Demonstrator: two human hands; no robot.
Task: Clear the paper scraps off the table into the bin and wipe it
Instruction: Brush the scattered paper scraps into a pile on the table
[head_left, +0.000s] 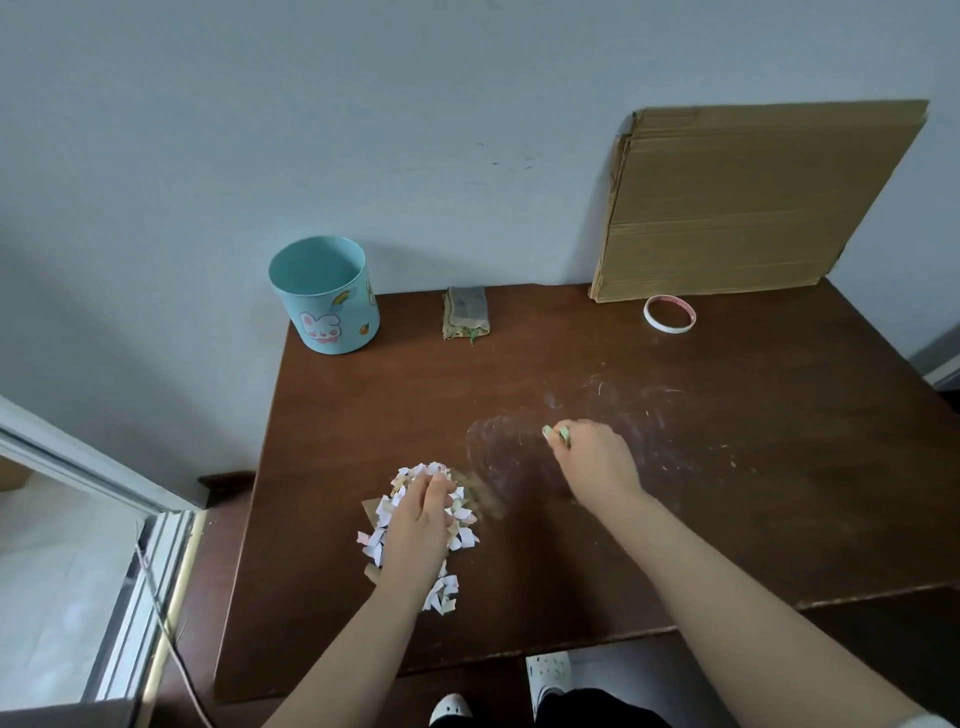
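Note:
A heap of small white and pastel paper scraps (457, 535) lies on a piece of brown card (370, 512) near the front left of the dark wooden table (779, 493). My left hand (421, 525) rests on top of the heap with fingers curled into the scraps. My right hand (592, 460) is at the table's middle and pinches a few green and pale scraps (555, 432) at its fingertips. A light blue bin (324, 296) with a rabbit picture stands at the back left corner. A folded grey cloth (466, 312) lies at the back edge.
Flattened cardboard (748, 202) leans on the wall at the back right, with a tape roll (669, 313) in front of it. White smears and dust mark the tabletop around my right hand. A window frame (130, 545) is at the left.

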